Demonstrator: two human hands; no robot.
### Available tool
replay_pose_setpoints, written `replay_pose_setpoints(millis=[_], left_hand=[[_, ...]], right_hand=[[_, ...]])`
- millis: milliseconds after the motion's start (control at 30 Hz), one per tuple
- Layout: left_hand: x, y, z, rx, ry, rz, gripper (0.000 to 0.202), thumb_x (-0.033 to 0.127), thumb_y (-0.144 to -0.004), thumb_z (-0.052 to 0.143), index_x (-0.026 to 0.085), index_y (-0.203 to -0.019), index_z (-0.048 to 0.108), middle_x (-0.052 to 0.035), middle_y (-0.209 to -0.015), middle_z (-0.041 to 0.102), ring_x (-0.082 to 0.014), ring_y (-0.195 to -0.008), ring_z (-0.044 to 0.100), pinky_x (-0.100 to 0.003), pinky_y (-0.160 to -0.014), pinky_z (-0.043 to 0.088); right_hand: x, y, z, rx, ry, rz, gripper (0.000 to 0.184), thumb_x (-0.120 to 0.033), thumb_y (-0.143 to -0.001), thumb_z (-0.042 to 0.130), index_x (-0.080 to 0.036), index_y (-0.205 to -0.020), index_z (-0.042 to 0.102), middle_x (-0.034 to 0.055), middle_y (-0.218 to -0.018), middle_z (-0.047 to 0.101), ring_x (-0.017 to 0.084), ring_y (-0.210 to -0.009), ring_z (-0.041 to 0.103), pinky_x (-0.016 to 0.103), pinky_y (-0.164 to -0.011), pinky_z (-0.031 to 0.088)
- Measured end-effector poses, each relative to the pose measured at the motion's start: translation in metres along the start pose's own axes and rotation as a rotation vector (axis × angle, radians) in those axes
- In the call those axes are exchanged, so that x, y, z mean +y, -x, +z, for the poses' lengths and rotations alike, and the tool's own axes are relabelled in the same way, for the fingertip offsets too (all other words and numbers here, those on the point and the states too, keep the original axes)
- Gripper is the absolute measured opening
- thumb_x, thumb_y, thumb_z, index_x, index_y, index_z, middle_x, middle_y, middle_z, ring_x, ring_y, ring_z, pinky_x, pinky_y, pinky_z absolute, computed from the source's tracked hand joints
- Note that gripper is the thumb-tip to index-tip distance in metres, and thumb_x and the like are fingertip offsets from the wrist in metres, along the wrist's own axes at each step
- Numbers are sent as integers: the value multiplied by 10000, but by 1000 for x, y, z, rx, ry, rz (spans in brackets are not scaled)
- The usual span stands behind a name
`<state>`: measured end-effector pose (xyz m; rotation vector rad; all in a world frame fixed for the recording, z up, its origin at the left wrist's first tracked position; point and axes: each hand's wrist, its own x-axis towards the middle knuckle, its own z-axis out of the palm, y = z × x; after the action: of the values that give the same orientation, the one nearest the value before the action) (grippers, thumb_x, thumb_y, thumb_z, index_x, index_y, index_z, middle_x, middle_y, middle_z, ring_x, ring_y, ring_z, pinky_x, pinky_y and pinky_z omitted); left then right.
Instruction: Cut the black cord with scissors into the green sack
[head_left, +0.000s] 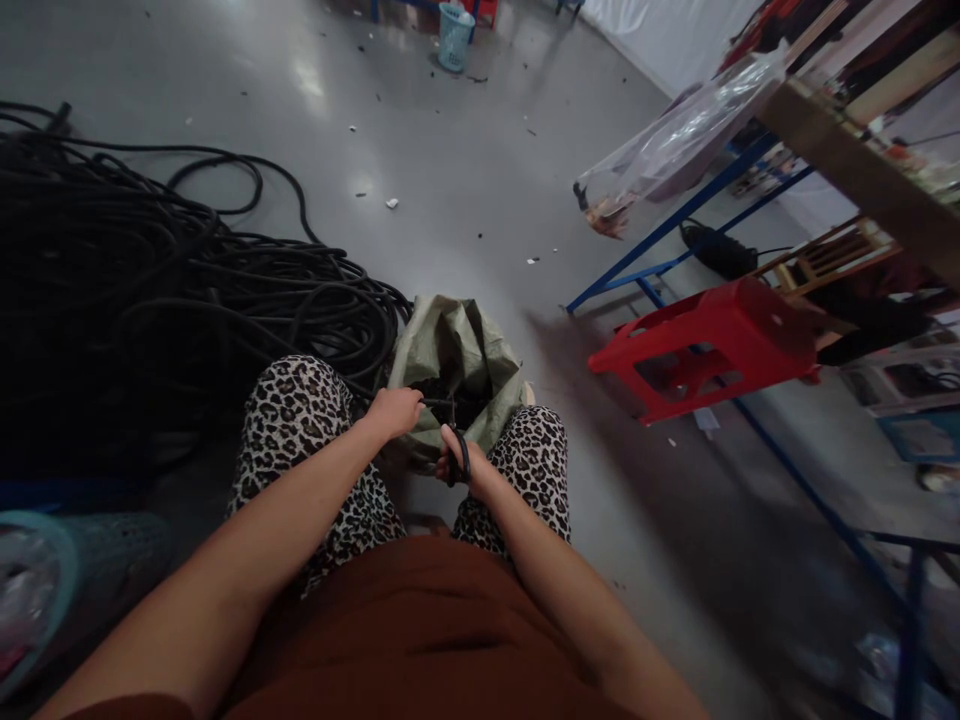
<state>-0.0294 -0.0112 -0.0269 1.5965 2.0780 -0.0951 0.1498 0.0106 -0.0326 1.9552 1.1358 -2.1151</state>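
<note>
Between my knees stands an open woven sack (pixel 409 352), greenish-grey, with dark pieces inside that I cannot make out. My left hand (pixel 396 412) is closed on a thin black cord (pixel 436 402) whose end reaches over the sack's mouth. In my right hand (pixel 459 462) is a pair of scissors (pixel 463 455) with black handles. Their blades point away from me over the sack, close to the cord's end. Whether the blades touch the cord is too small to tell. A large heap of black cord (pixel 225 260) lies on the floor to the left, reaching up to the sack.
A red plastic stool (pixel 705 350) lies on its side at right, by a blue-legged table (pixel 862 170). Clear plastic (pixel 690 125) hangs off the table. A teal basket (pixel 64 570) stands at lower left, a light blue one (pixel 454 38) far ahead. Scraps dot the grey floor (pixel 465 180).
</note>
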Motion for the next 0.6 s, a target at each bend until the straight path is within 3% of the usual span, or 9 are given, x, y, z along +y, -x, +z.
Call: replay_pose_setpoints(millis=[200, 600], left_hand=[[0, 0, 1, -11, -19, 20, 361, 315, -1033, 440, 206, -1228, 724, -133, -1280, 758, -273, -1204, 700, -367, -980, 513], [-1, 1, 3, -20, 25, 40, 346, 319, -1015, 465, 216, -1161, 761, -129, -1219, 779, -273, -1147, 706, -397, -1002, 528]], right_hand=[[-6, 5, 0, -17, 1, 26, 432, -488, -1073, 575, -160, -791, 567, 4, -591, 582, 120, -445, 589, 193, -436, 476], [3, -11, -3, -4, 24, 4, 433, -520, -1058, 592, -146, -841, 583, 11, -629, 616, 114, -441, 597, 179, -421, 445]])
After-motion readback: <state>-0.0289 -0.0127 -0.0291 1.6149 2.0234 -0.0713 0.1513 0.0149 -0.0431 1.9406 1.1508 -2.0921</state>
